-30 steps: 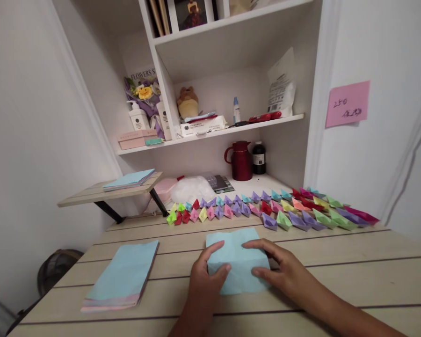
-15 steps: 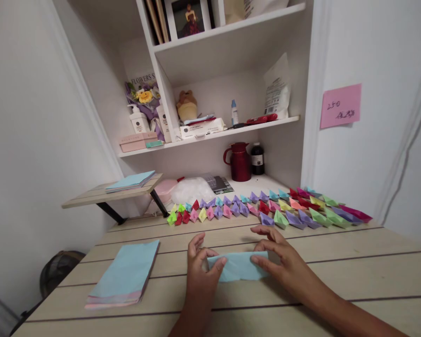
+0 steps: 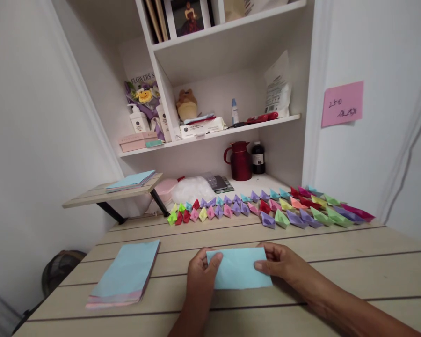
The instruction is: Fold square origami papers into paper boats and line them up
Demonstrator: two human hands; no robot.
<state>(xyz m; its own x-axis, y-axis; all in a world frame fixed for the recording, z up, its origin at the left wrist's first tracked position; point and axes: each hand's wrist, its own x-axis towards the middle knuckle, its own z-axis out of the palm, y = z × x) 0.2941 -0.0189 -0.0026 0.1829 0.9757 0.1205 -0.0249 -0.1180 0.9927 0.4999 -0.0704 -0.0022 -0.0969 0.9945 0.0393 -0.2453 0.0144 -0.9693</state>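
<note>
A light-blue sheet of paper, a flat rectangle wider than it is tall, is held just over the front of the table. My left hand pinches its left side, thumb on the face and fingers behind. On the right side, my right hand grips the paper the same way, its curled fingers partly hidden behind the edge. To the left lies a stack of coloured paper, blue on top with pink layers showing at the front.
Several small folded paper boats stand in rows along the back of the table. At back left, a small raised stand carries more blue paper. Behind are a red jug, a dark bottle and shelves.
The blue paper has tilted toward me, showing a taller face. My fingers, raised and spread before, have curled in behind its sides.
</note>
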